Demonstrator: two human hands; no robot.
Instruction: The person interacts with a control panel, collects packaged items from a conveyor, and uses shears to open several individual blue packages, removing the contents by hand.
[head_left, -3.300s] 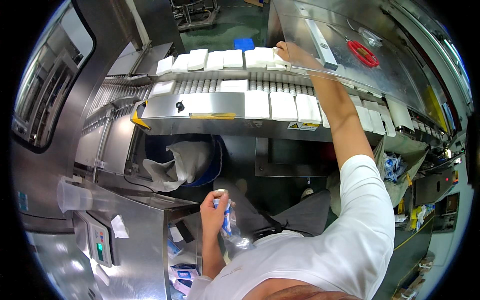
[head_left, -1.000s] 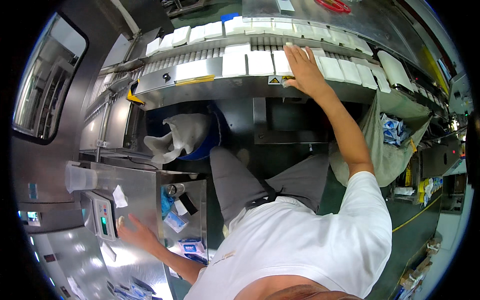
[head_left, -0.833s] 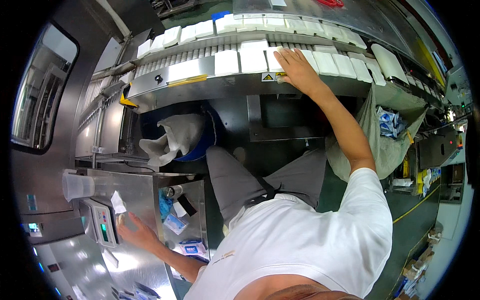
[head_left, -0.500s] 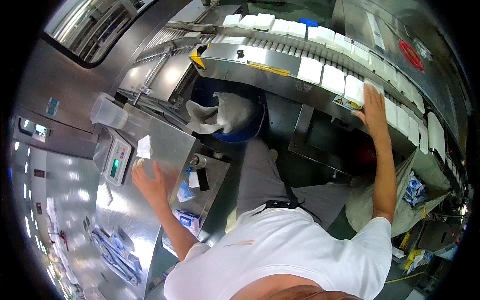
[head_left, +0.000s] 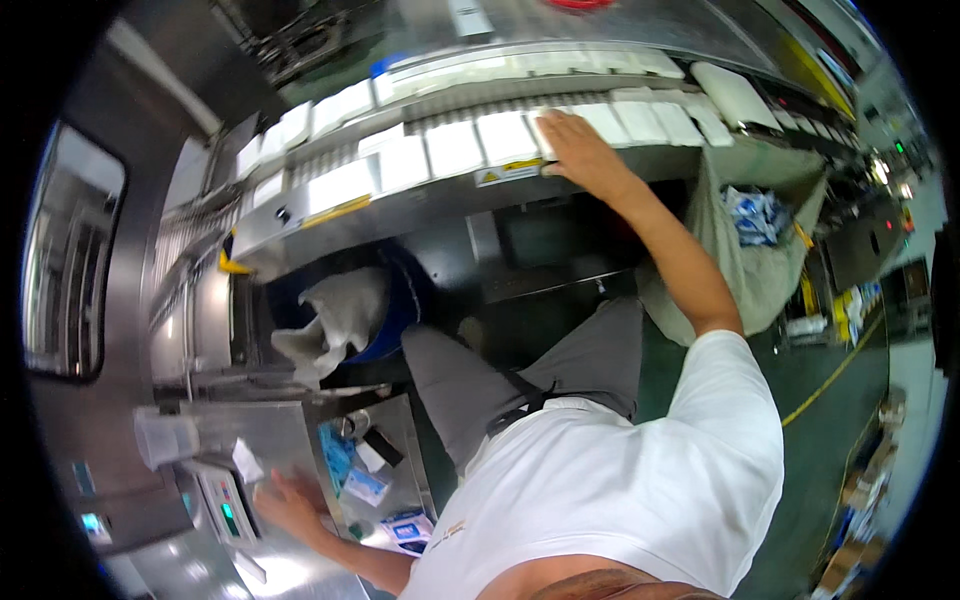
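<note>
Far, the right hand (head_left: 584, 154) rested straight-fingered, ungripping, on white rectangular stacks (head_left: 504, 138); near left, the left hand (head_left: 292, 508) splayed, empty.

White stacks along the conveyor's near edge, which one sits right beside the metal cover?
The leftmost stack of that row, with the metal cover on its left; the others run on rightward, past the right hand.
</note>
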